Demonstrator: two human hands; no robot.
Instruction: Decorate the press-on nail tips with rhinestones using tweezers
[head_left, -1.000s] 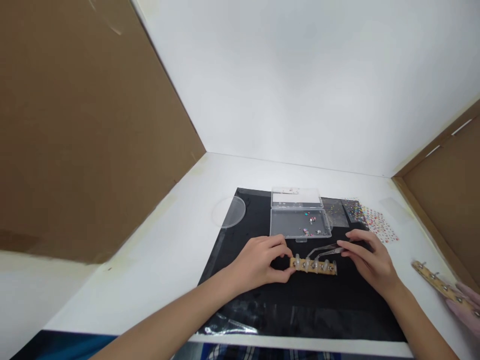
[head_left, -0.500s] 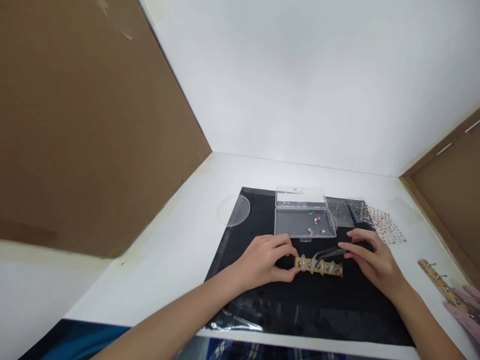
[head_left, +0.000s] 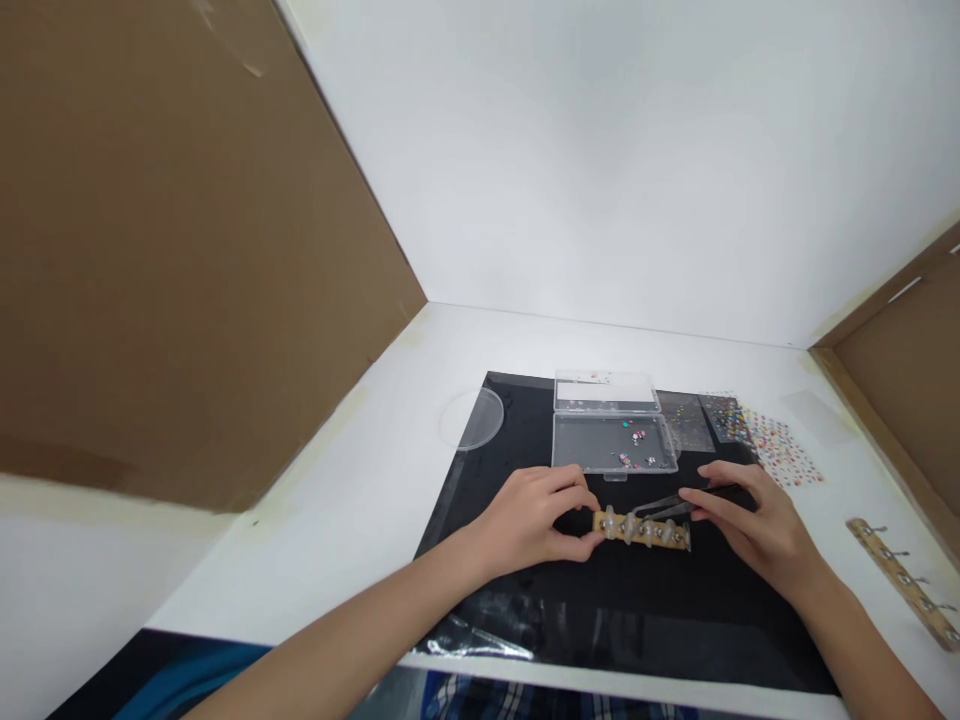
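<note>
L hand (head_left: 525, 520) pinches near end of wood strip (head_left: 598, 522) on black mat (head_left: 660, 610); R hand (head_left: 772, 525) pinches tweezers (head_left: 664, 507), tips by clear pcs (head_left: 610, 524). Status: pcs on strip; loose gems (head_left: 625, 460) in open box (head_left: 577, 442); gems on pcs N/A, too small.

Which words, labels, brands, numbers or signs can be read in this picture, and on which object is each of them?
None can be read.
White strip in the box lid: no legible text; any small print would be too blurred.
Dotted sheet: small coloured spots, too small to tell whether any are characters.
Wooden strip by the left hand and tweezers: no visible marking.
Black mat: only glare, no lettering.
</note>
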